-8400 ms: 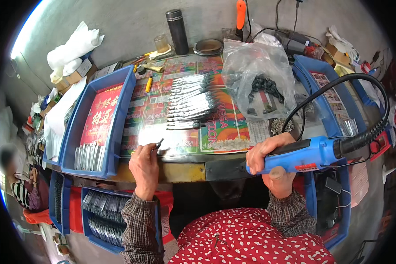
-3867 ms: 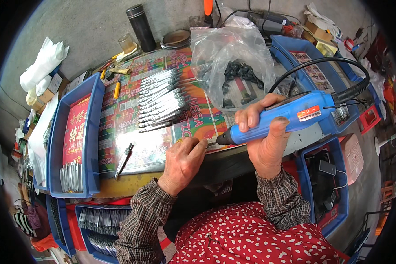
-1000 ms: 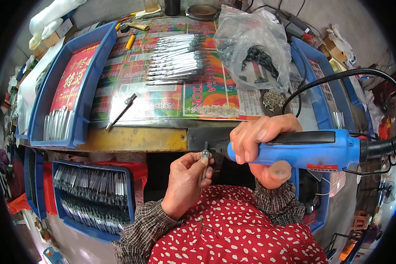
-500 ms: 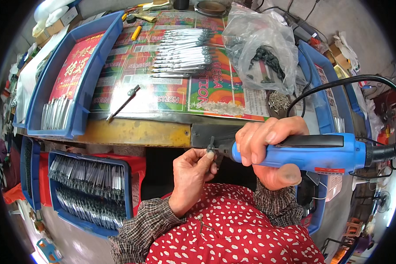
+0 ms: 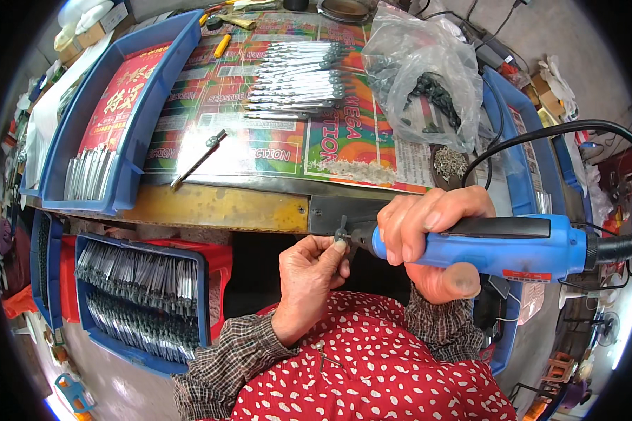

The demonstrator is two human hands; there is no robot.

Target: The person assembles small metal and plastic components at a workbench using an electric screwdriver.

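Head view: a blue corded power driver [image 5: 498, 245] was gripped in the right hand [image 5: 435, 242] at centre right of the frame, all fingers wrapped tight round its barrel. At its tip, just left of centre, a small metal part [image 5: 341, 231] was pinched between thumb and fingertips of the left hand [image 5: 309, 270], the other fingers curled loosely. Fingertips were kept right against the tool's nose, so a slip of the bit could well have caught them, or the small part could have been dropped into the lap. A clear plastic bag [image 5: 418, 70] of dark pieces was seen at upper right on the bench, beside a brightly printed sheet [image 5: 330, 140] in green, orange and pink. A red printed card was laid in the blue tray [image 5: 119, 112] at upper left. A second blue bin [image 5: 144, 298] of metal strips was set at lower left.
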